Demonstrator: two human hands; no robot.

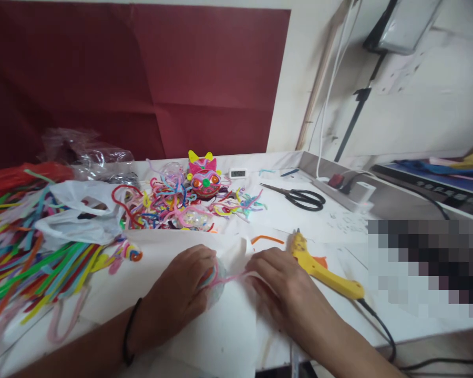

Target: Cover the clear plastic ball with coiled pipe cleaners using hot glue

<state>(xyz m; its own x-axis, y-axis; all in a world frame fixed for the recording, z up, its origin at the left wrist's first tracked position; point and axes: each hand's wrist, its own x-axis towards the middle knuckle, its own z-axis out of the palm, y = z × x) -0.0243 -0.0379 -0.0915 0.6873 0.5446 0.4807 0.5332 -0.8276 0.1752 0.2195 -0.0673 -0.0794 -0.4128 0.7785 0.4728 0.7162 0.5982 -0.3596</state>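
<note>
My left hand [179, 296] is curled around a small clear ball [216, 286] wrapped in coloured pipe cleaner, resting on white paper [216, 336]. My right hand [278, 283] lies just right of it, fingers pinched on a pink pipe cleaner [236, 276] that runs from the ball. A black band circles my left wrist. A yellow glue gun [323, 270] lies right beside my right hand, its black cord trailing off the table edge.
A heap of pipe cleaners [27, 252] and a white plastic bag [82, 215] fill the left. Loose curled pieces surround a pink cat-like figure [204, 176] at the back. Black scissors [301, 198], a small digital clock [237, 172] and a power strip [347, 191] sit further right.
</note>
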